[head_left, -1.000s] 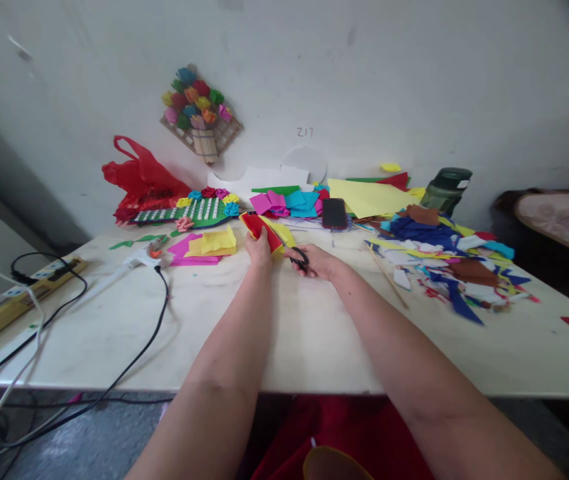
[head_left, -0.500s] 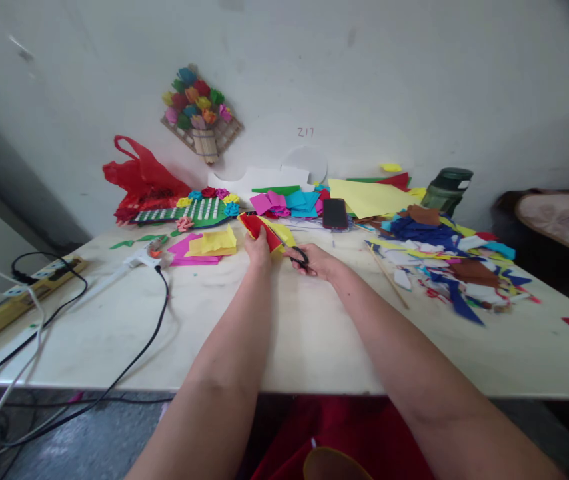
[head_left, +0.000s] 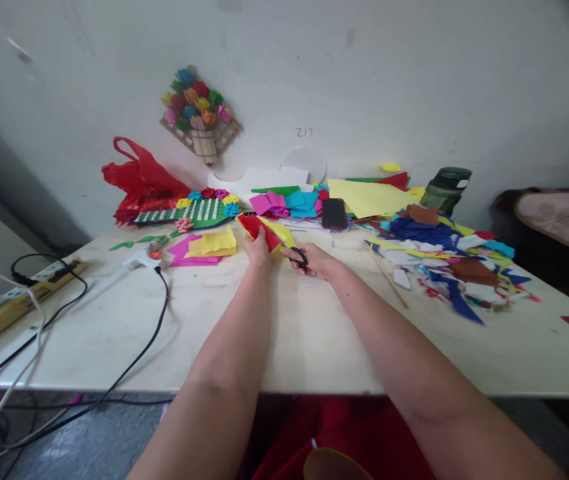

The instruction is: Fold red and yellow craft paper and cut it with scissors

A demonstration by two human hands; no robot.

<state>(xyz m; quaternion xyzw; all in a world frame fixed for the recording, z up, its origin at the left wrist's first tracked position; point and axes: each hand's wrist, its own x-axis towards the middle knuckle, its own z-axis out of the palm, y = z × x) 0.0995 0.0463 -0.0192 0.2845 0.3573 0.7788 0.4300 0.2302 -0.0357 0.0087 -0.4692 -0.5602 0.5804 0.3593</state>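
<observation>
My left hand (head_left: 258,249) is closed on a red sheet of paper (head_left: 269,235), its thumb on top, with yellow paper (head_left: 283,231) layered beneath and showing along the right side. In my right hand (head_left: 317,261) is a pair of scissors (head_left: 300,258) with black handles. Their blades lie along the edge where red and yellow meet; how far apart the blades are I cannot make out. Left of my left hand, yellow paper squares (head_left: 214,243) rest on pink paper (head_left: 184,252).
Paper scraps (head_left: 457,267) and a thin wooden stick (head_left: 388,277) lie to the right. Behind are a phone (head_left: 333,214), a green bottle (head_left: 447,190), a board with paper flowers (head_left: 207,212) and a red plastic bag (head_left: 144,177). Cables and a power strip (head_left: 24,300) occupy the left.
Almost nothing differs. The red paper has shifted very slightly at the scissors; both hands keep their places and grips.
</observation>
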